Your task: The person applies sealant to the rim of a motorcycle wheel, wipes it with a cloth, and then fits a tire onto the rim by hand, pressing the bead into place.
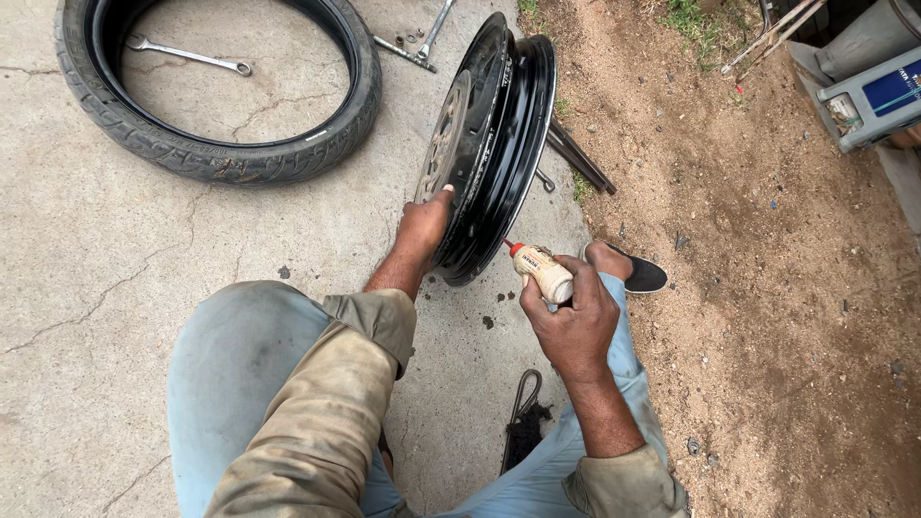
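Right-hand (574, 326) grip on glue bottle (543, 271)

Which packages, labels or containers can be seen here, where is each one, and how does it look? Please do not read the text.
Small bottle: in the right hand, beside the black wheel rim; cream body with a worn label, red nozzle pointing at the rim.
Blue label: top right corner, on a grey box-like container on the dirt; rectangular, dark blue.
No signs or screens are in view.
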